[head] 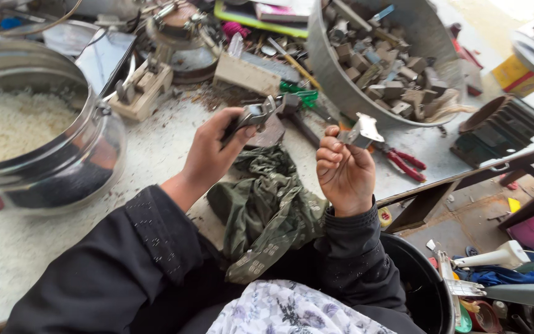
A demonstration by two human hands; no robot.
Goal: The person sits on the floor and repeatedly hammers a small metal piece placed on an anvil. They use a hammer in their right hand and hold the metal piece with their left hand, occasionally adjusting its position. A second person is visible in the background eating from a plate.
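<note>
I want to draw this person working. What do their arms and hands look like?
Both arms wear long black sleeves: the left sleeve has tiny pale speckles, and the right sleeve ends in a snug cuff. The left hand and right hand are bare, with no gloves.

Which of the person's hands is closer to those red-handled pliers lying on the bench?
The right hand. It holds a small metal piece just left of the red-handled pliers. The left hand, gripping another metal part, is farther left, beyond the green cloth.

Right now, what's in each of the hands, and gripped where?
Left hand: a metal tool, gripped at its lower end. Right hand: a small metal bracket, pinched at its lower edge by the fingertips.
</note>
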